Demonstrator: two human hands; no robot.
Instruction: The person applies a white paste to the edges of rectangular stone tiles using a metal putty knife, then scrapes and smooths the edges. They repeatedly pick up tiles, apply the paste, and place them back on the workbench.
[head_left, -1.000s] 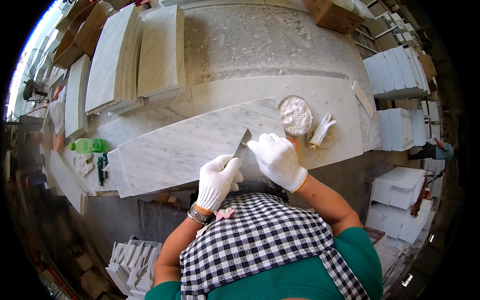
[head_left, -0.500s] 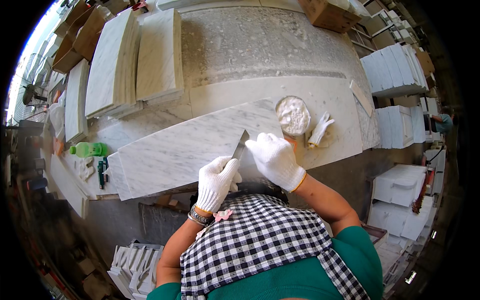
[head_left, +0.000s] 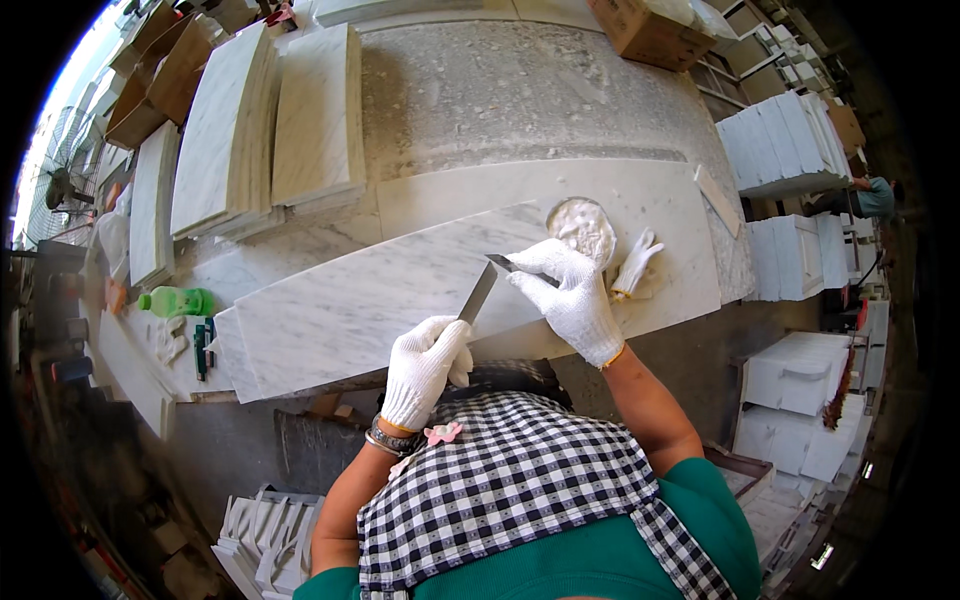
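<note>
My left hand [head_left: 425, 368], in a white knit glove, is closed around a flat metal scraper blade [head_left: 478, 296] that points up and to the right. My right hand [head_left: 578, 300], gloved the same way, grips a second, darker scraper blade [head_left: 510, 266] pointing left. The two blade tips meet or nearly meet above a grey-veined marble slab [head_left: 370, 300]. Just beyond my right hand stands a round bowl of white paste [head_left: 582, 228]. A crumpled white glove [head_left: 636, 263] lies to its right. The scrapers' gripped ends are hidden in my fingers.
Stacked marble slabs [head_left: 318, 120] stand at the back left. A green bottle [head_left: 178, 301] and dark green pens or tubes [head_left: 204, 348] lie at left. A narrow strip [head_left: 717, 200] rests at right. Another person [head_left: 875, 198] is beside white slab stacks [head_left: 785, 145] far right.
My right hand has turned and shifted slightly right; its scraper blade now shows, its tip near the left one. The left hand has moved a little left. The person at far right shows more fully.
</note>
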